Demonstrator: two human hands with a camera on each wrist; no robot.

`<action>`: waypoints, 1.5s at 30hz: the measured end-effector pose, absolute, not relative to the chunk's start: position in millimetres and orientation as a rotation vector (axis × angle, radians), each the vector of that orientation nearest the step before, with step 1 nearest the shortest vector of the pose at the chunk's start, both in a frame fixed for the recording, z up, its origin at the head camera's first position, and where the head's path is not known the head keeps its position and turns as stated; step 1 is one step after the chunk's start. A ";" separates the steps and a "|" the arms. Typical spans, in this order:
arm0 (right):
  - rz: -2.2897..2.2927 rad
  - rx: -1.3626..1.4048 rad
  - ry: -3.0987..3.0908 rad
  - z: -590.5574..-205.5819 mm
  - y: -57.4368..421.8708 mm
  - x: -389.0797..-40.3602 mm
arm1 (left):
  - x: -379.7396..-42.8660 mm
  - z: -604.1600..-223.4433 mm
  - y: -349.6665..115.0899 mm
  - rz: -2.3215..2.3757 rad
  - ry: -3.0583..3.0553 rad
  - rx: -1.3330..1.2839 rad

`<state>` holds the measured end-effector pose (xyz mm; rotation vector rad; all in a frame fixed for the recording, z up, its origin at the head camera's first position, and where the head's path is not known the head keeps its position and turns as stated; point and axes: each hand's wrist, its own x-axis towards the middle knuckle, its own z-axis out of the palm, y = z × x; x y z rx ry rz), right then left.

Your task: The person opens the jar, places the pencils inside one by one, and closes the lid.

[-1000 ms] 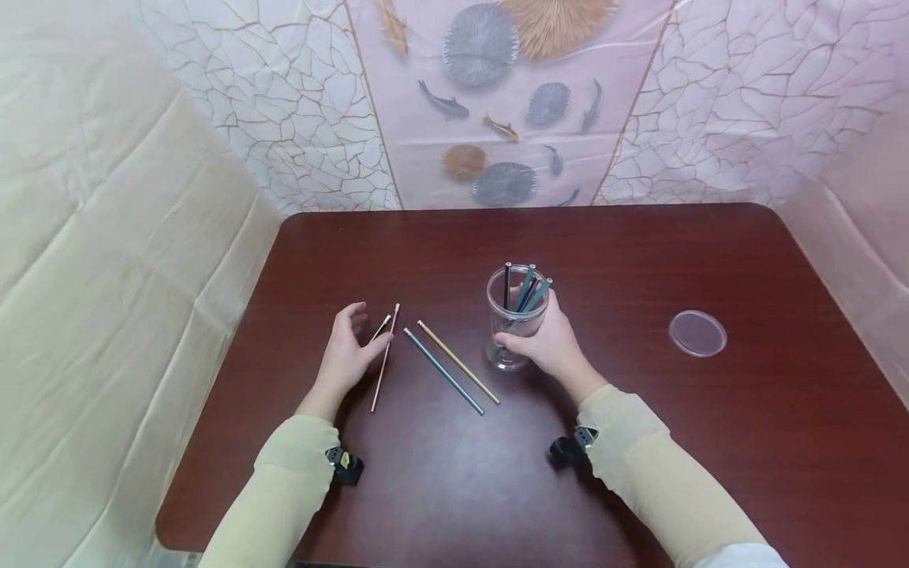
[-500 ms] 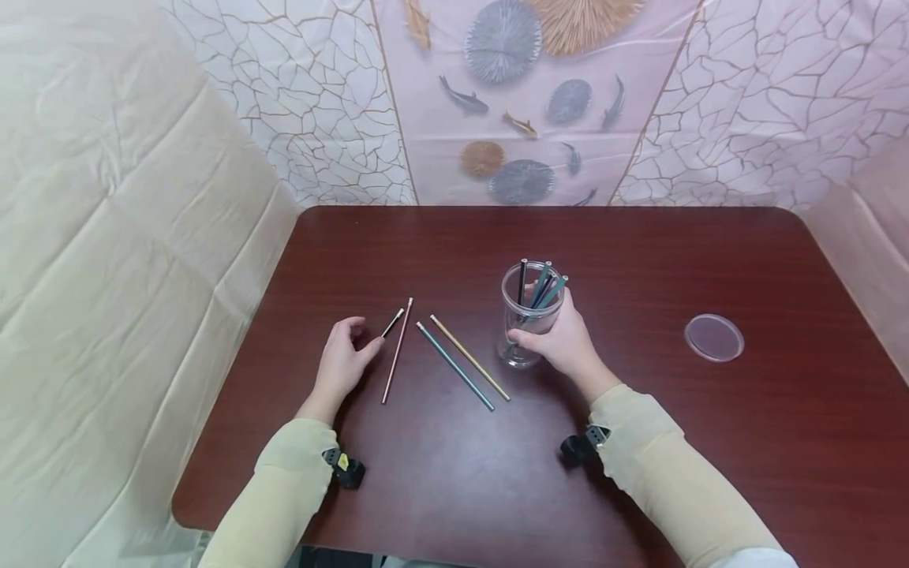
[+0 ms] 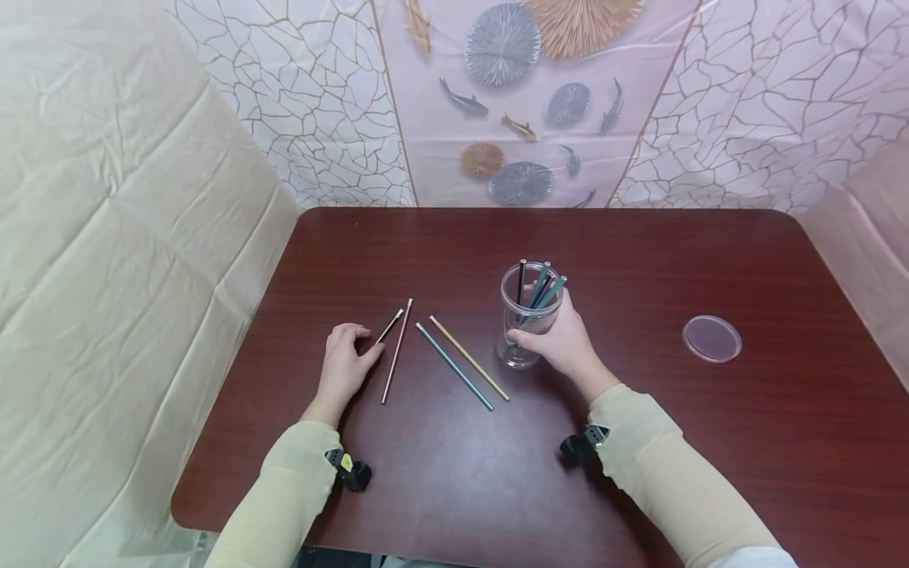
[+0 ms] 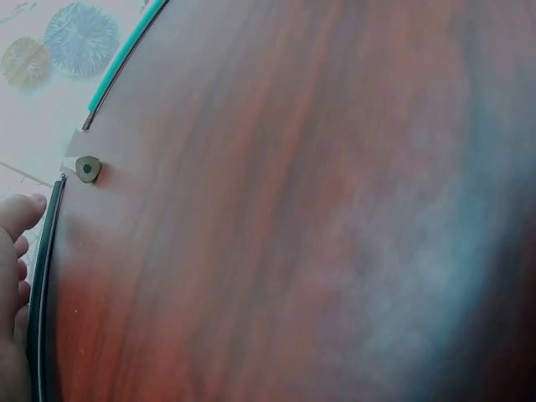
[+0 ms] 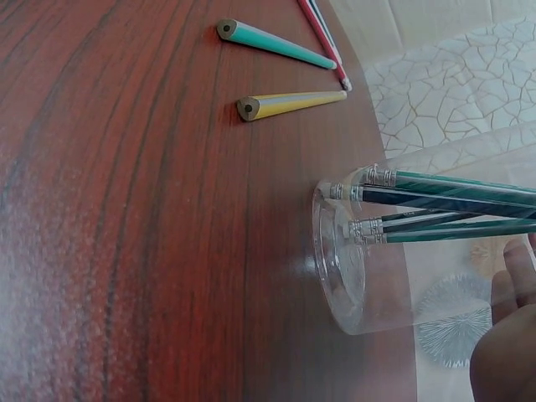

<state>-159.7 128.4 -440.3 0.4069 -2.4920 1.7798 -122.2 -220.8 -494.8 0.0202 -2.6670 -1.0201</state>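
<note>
In the head view my left hand (image 3: 344, 367) is at the left of the table, fingers bent and apart, the thumb at a black pencil (image 3: 389, 326). The hand hides that pencil's near end; whether it is pinched is unclear. Close to the right lie a pink pencil (image 3: 396, 355), a teal pencil (image 3: 454, 367) and a yellow pencil (image 3: 469, 357). My right hand (image 3: 557, 343) grips a clear cup (image 3: 514, 323) that stands upright with several dark and green pencils (image 3: 543, 288) inside. Their metal eraser ends (image 5: 364, 228) point down, as the right wrist view shows.
A clear round lid (image 3: 712, 339) lies flat to the right of the cup. The dark red table (image 3: 454, 481) has rounded far corners. Patterned cloth (image 3: 525, 102) hangs behind it, and a pale padded sheet (image 3: 142, 237) along its left side.
The left fingers have drawn in from a wider spread, and the thumb has come down by the black pencil. The right hand keeps its hold on the cup. The head view has shifted slightly.
</note>
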 end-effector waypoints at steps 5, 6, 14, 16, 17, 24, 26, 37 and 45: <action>1.789 0.393 -2.509 -437.7 128.0 -159.2 | -122.5 -497.2 -219.7 -0.970 -2.665 0.014; 1.790 0.389 -2.515 -436.1 127.7 -158.5 | -122.7 -497.7 -219.7 -0.963 -2.661 0.010; 1.774 0.396 -2.532 -408.0 121.6 -142.8 | -125.9 -496.2 -220.5 -0.956 -2.698 0.034; 1.771 0.395 -2.535 -403.7 120.7 -140.2 | -126.7 -493.5 -220.9 -0.955 -2.713 0.058; 1.769 0.393 -2.538 -402.8 120.5 -139.5 | -127.2 -491.8 -221.1 -0.957 -2.717 0.070; 1.768 0.392 -2.523 -408.9 122.6 -142.4 | -128.8 -473.5 -216.9 -1.013 -2.722 0.152; 1.767 0.391 -2.517 -420.3 125.4 -147.9 | -128.9 -467.6 -213.5 -1.035 -2.723 0.174; 1.773 0.392 -2.500 -438.7 129.5 -157.1 | -135.5 -446.1 -195.1 -1.295 -2.634 0.199; 1.734 0.408 -2.501 -439.2 129.2 -157.3 | -138.2 -427.6 -184.5 -1.407 -2.564 0.027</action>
